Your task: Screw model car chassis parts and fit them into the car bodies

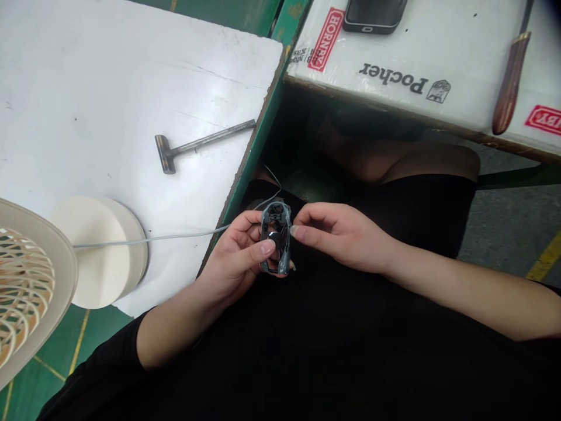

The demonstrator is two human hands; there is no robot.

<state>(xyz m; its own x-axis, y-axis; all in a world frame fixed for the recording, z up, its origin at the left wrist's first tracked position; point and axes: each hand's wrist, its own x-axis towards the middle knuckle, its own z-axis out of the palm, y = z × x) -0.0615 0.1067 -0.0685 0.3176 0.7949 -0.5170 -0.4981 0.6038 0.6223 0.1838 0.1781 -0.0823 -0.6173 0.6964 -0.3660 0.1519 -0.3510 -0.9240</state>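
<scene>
Mouse housing point(276, 237), open grey plastic: likely light and brittle, best held by side rims. Left hand point(234, 260) cradles it; right hand point(337, 234) half-closed, pinching one rim.

Between the left hand point(232, 263) and right hand point(339, 234), a mouse shell point(276, 237) looks like glossy grey plastic; beyond them, a dull steel hammer point(193, 143) lies on a matt white board point(131, 70).

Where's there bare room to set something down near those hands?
Beyond the metal hammer, the white tabletop is bare up to its far edge. Crowded by the left hand and right hand: a fan, its round base and a grey cable fill the near corner.
</scene>
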